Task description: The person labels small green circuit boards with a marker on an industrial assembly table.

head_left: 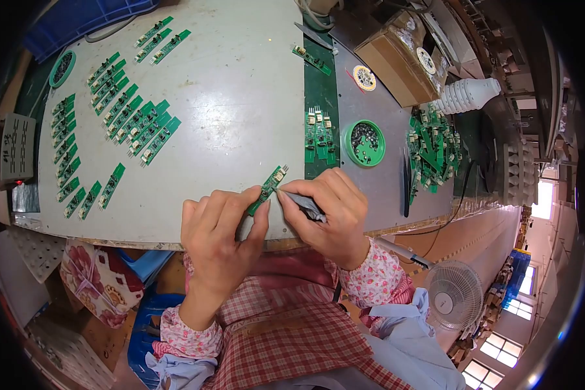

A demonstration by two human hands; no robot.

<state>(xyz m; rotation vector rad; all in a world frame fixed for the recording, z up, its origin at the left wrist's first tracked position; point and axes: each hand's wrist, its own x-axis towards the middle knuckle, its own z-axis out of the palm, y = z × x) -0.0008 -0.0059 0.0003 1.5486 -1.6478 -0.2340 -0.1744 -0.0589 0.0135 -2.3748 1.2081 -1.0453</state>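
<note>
Between thumb and fingers, my left hand (221,224) grips a small green circuit board (261,199), tilted over the table's front part. A white connector with metal pins sits at the board's far end. My right hand (331,211) is closed on a grey pointed tool (305,204), apparently tweezers, partly hidden by the fingers. Its tip meets the side of the board or lies very close to it. Just beyond my right hand, several similar boards (320,136) lie side by side on a dark green strip.
Rows of finished-looking boards (120,107) cover the table's left side. A green dish (365,143) of small black parts stands right, beside a pile of boards (433,149) and black tweezers (405,182). Farther back are a cardboard box (396,62) and a blue bin (78,26).
</note>
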